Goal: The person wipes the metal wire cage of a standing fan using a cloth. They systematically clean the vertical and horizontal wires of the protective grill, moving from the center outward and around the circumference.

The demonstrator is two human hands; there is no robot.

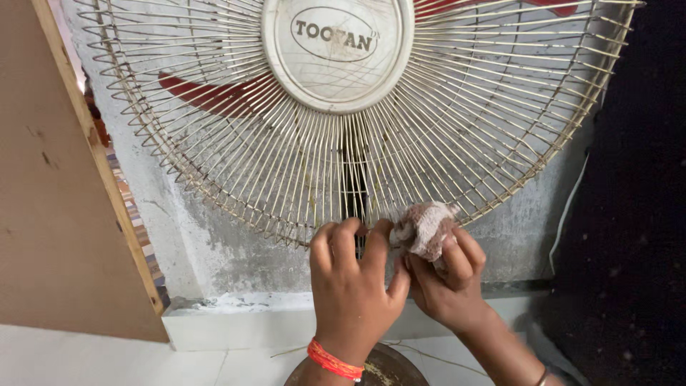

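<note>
A pedestal fan fills the upper view, with a dusty cream wire grille (236,164) and a round cream centre cap (336,53). Red blades (214,96) show behind the wires. My left hand (354,275) grips the bottom rim of the grille with curled fingers; an orange thread band circles its wrist. My right hand (446,275) is shut on a crumpled pinkish-brown cloth (426,227), which is pressed against the lower rim just right of the left hand.
Behind the fan is a stained grey wall (207,243) with a white ledge (243,322) below. A brown wooden board (57,186) leans at the left. A dark surface (636,214) fills the right side. The fan's round base (393,368) shows at the bottom.
</note>
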